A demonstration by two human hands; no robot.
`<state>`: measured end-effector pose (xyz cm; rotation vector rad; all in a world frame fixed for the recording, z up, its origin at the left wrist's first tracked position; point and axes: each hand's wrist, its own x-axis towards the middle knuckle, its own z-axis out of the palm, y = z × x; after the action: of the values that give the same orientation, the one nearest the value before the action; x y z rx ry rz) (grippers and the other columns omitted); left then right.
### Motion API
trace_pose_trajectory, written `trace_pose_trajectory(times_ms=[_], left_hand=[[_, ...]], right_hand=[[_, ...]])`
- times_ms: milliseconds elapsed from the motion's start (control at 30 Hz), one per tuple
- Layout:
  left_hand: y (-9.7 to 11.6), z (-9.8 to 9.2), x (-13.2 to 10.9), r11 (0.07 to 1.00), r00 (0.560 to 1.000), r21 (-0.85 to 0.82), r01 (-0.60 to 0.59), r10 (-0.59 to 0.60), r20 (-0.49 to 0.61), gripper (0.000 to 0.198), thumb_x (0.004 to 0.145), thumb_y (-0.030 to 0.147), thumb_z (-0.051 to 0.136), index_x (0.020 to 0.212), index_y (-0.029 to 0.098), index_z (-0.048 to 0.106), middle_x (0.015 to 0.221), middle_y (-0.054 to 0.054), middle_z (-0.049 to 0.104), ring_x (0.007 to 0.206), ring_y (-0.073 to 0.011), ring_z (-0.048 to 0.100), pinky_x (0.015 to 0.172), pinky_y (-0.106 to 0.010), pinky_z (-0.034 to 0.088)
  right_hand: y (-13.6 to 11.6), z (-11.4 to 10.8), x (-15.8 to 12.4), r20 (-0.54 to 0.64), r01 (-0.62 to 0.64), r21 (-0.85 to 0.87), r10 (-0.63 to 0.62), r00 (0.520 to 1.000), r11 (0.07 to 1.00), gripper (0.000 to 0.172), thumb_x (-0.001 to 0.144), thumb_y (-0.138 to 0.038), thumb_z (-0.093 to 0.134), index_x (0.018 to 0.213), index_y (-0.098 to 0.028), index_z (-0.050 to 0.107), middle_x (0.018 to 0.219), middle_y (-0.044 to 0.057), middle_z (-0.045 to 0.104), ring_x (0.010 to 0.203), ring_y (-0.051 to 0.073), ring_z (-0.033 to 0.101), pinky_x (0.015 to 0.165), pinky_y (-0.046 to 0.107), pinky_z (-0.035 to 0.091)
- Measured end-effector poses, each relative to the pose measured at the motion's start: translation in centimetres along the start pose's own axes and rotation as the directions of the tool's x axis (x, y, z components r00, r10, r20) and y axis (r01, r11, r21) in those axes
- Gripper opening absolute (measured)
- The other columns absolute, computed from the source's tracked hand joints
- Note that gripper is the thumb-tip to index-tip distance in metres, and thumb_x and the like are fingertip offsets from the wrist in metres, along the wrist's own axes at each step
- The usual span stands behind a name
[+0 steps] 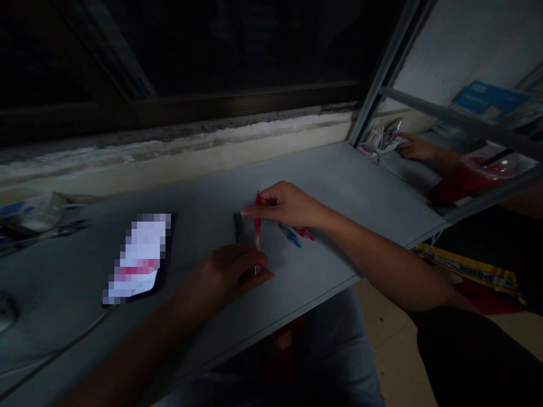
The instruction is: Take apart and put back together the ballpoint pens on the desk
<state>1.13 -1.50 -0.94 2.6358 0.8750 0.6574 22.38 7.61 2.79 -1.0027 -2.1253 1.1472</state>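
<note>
The right hand (286, 206) pinches the top of a red pen (257, 226) and the left hand (224, 277) closes around its lower end, holding it upright above the desk (331, 181), just beside a black pen (238, 226).

Phone screen (138, 259) pixelated, lower end of red pen (257, 229) hidden by left hand (224, 274)

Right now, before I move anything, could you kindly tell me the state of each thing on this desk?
Red pen: upright, held between both hands.
Left hand: pinching the pen's lower end.
Right hand: gripping the pen's upper part.
Blue pen: lying flat on the desk.
Phone: lying flat, screen lit.
</note>
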Motion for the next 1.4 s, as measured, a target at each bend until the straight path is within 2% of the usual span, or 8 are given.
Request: trace_pose_trajectory(times_ms=[267, 467, 700, 833, 1000, 1167, 1300, 1400], left_hand=[[0.1, -0.3, 0.3, 0.999, 0.999, 0.035, 0.0, 0.001, -0.032, 0.017, 0.1, 0.036, 0.066, 0.105, 0.02, 0.065, 0.081, 0.0, 0.067, 0.069, -0.0147, 0.066, 0.063, -0.025, 0.049], [0.2, -0.7, 0.6, 0.982, 0.982, 0.05, 0.182, -0.179, -0.052, 0.035, 0.104, 0.047, 0.054, 0.127, 0.022, 0.059, 0.077, 0.001, 0.067, 0.064, -0.0157, 0.065, 0.061, -0.027, 0.048], [-0.3, -1.4, 1.0, 0.716, 0.749, 0.265, 0.646, -0.661, -0.042, 0.052, 0.097, 0.061, 0.052, 0.127, 0.019, 0.051, 0.073, -0.001, 0.068, 0.061, -0.0256, 0.069, 0.052, -0.03, 0.038], [-0.2, -1.3, 1.2, 0.704, 0.735, 0.336, 0.625, -0.676, 0.049, 0.043, 0.099, 0.047, 0.047, 0.132, 0.019, 0.046, 0.085, -0.007, 0.072, 0.069, -0.0279, 0.072, 0.055, -0.03, 0.038], [-0.3, -1.3, 1.0, 0.709, 0.73, 0.302, 0.638, -0.681, 0.058, 0.038, 0.097, 0.034, 0.045, 0.132, 0.019, 0.044, 0.083, -0.005, 0.07, 0.067, -0.0265, 0.071, 0.056, -0.031, 0.039], [-0.5, -1.1, 1.1, 0.711, 0.726, 0.248, 0.658, -0.686, 0.039, 0.038, 0.096, 0.035, 0.047, 0.131, 0.02, 0.044, 0.083, -0.005, 0.07, 0.069, -0.0269, 0.071, 0.056, -0.031, 0.041], [-0.6, -0.9, 1.2, 0.72, 0.732, 0.199, 0.664, -0.681, 0.024, 0.04, 0.097, 0.041, 0.048, 0.131, 0.019, 0.044, 0.085, -0.006, 0.072, 0.069, -0.0268, 0.072, 0.057, -0.032, 0.043], [-0.8, -0.9, 1.2, 0.721, 0.733, 0.173, 0.671, -0.68, -0.003, 0.041, 0.096, 0.04, 0.049, 0.131, 0.019, 0.044, 0.081, -0.004, 0.071, 0.068, -0.0264, 0.071, 0.057, -0.032, 0.043]], right_hand=[[0.8, 1.5, 0.4, -0.143, 0.04, 0.153, -0.018, 0.989, 0.987, 0.058, 0.086, -0.066, 0.067, 0.062, -0.019, 0.046, 0.055, -0.007, 0.042, 0.053, 0.007, 0.035, 0.052, 0.025, 0.025], [2.0, -0.3, 0.9, 0.037, 0.023, -0.099, -0.019, 0.999, 0.995, 0.045, 0.092, -0.05, 0.067, 0.065, -0.016, 0.055, 0.055, -0.007, 0.039, 0.056, 0.008, 0.036, 0.057, 0.026, 0.025], [2.3, -0.8, 1.2, -0.044, -0.027, -0.319, 0.014, 0.999, 0.947, 0.028, 0.095, -0.038, 0.068, 0.083, -0.011, 0.069, 0.068, -0.001, 0.06, 0.064, 0.011, 0.051, 0.066, 0.026, 0.033], [2.7, -0.7, 1.0, -0.062, -0.028, -0.354, 0.007, 0.998, 0.935, 0.031, 0.092, -0.035, 0.072, 0.11, -0.009, 0.071, 0.082, 0.004, 0.07, 0.07, 0.013, 0.058, 0.069, 0.026, 0.037], [2.2, -0.4, 0.6, 0.093, 0.152, -0.38, -0.125, 0.988, 0.913, 0.048, 0.087, -0.038, 0.079, 0.123, -0.009, 0.066, 0.081, 0.002, 0.066, 0.072, 0.015, 0.058, 0.071, 0.027, 0.039], [1.3, 0.3, 0.3, 0.32, 0.397, -0.351, -0.29, 0.902, 0.848, 0.029, 0.093, -0.038, 0.073, 0.111, -0.015, 0.073, 0.094, 0.005, 0.062, 0.086, 0.017, 0.059, 0.081, 0.028, 0.043], [1.0, 1.0, -0.1, 0.448, 0.496, -0.338, -0.326, 0.832, 0.8, 0.028, 0.096, -0.04, 0.07, 0.109, -0.015, 0.074, 0.099, 0.007, 0.064, 0.09, 0.019, 0.059, 0.085, 0.031, 0.041], [0.9, 1.2, -0.3, 0.48, 0.467, -0.39, -0.258, 0.839, 0.794, 0.026, 0.098, -0.04, 0.066, 0.098, -0.016, 0.073, 0.091, 0.005, 0.067, 0.087, 0.019, 0.059, 0.083, 0.032, 0.039]])
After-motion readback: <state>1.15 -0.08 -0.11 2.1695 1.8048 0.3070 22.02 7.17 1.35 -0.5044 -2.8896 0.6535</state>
